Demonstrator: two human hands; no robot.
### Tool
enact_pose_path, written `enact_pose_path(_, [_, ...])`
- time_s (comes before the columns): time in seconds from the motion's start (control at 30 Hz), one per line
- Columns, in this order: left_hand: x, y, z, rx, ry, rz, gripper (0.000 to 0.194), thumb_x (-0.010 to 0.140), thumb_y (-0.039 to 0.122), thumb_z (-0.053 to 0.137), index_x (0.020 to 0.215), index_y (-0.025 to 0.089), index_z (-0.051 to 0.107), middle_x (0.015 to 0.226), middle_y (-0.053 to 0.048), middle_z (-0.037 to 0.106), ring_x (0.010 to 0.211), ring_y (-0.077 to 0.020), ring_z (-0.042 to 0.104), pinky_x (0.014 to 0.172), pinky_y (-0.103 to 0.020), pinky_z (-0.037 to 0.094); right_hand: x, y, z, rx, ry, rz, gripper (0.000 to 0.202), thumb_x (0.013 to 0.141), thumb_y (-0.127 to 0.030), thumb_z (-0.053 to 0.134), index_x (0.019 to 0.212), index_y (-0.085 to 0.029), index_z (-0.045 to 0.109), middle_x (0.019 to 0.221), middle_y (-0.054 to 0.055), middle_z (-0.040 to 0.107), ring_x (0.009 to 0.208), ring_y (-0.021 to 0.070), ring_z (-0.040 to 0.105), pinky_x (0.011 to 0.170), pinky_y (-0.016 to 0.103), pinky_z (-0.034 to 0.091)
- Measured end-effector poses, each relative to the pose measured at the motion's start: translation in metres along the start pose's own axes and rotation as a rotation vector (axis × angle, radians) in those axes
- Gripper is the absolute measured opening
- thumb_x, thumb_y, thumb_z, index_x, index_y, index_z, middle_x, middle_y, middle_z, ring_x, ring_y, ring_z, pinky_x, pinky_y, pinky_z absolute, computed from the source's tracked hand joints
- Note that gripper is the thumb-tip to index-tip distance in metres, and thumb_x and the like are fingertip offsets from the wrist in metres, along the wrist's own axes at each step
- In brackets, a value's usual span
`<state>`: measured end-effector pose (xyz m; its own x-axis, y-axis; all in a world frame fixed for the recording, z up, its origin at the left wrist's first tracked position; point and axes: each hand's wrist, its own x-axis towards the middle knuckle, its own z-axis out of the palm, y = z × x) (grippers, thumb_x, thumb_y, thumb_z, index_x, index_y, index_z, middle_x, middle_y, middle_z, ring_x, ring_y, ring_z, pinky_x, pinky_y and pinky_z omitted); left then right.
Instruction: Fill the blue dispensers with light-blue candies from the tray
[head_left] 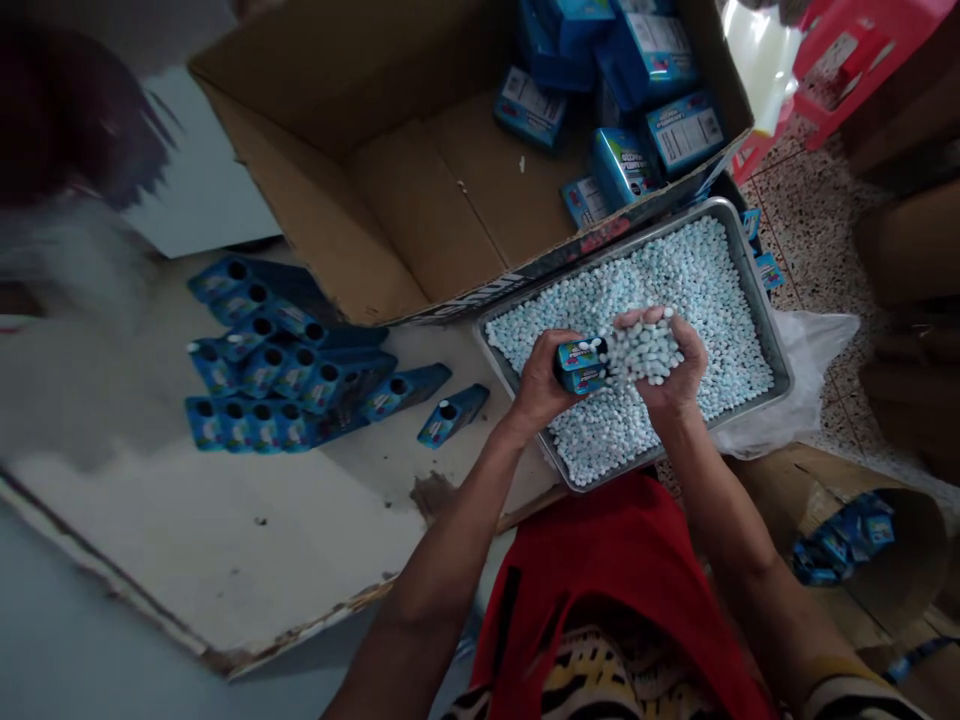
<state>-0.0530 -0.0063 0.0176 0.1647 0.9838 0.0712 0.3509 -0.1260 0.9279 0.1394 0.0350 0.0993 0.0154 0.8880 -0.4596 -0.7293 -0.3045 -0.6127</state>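
My left hand (544,385) is closed around what look like two small blue candy boxes (581,368), held side by side over the metal tray (780,375). Facing them, my right hand (679,385) is cupped, fingers curled around a heap of small white and pale blue candies (651,348). A few pieces lie at the boxes' near end, between the two hands. Loose candies (600,440) of the same kind fill the tray beneath both hands.
Left of the tray, several blue boxes (262,370) lie on the white table (315,530), round holes showing. A large cardboard carton (420,200) behind holds more boxes (649,60). At right are a clear plastic bag (795,360), a pink stool (862,60) and a cardboard container (915,550).
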Motion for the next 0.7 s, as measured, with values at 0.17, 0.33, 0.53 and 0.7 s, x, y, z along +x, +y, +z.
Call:
enact_pose_path(0.17, [0.000, 0.011, 0.000, -0.007, 0.003, -0.075, 0.075, 0.068, 0.032, 0.098, 0.131, 0.023, 0.057, 0.125, -0.005, 0.069, 0.110, -0.0239, 0.071, 0.096, -0.035, 0.058, -0.007, -0.001, 0.026, -0.156, -0.056, -0.147, 0.039, 0.090, -0.062, 0.063, 0.081, -0.025, 0.072, 0.091, 0.005, 0.076, 0.088, 0.0231, 0.072, 0.093, 0.044, 0.062])
enact_pose_path(0.33, [-0.016, 0.009, -0.004, -0.006, -0.026, -0.154, 0.083, 0.062, 0.036, 0.102, 0.132, 0.024, 0.058, 0.123, -0.004, 0.072, 0.107, -0.0241, 0.072, 0.093, -0.035, 0.059, -0.010, 0.015, 0.025, -0.338, -0.169, -0.273, 0.043, 0.094, -0.064, 0.059, 0.083, -0.027, 0.078, 0.092, 0.005, 0.076, 0.096, 0.0254, 0.072, 0.101, 0.045, 0.059])
enact_pose_path(0.53, [-0.016, -0.009, 0.003, -0.042, 0.179, -0.150, 0.086, 0.060, 0.051, 0.104, 0.128, 0.023, 0.059, 0.120, -0.005, 0.071, 0.109, -0.0260, 0.072, 0.096, -0.040, 0.060, -0.027, 0.021, -0.013, -0.612, -0.374, -0.336, 0.059, 0.106, -0.069, 0.038, 0.104, -0.029, 0.080, 0.125, 0.006, 0.080, 0.138, 0.0304, 0.066, 0.128, 0.057, 0.041])
enact_pose_path(0.7, [-0.001, -0.020, 0.018, -0.179, 0.272, -0.074, 0.090, 0.058, 0.050, 0.107, 0.131, 0.027, 0.059, 0.130, -0.008, 0.069, 0.120, -0.0288, 0.071, 0.110, -0.049, 0.057, -0.016, 0.008, -0.095, -1.400, -0.044, -0.468, 0.052, 0.101, -0.069, 0.058, 0.134, -0.031, 0.069, 0.160, 0.012, 0.057, 0.153, 0.0346, 0.051, 0.128, 0.064, 0.039])
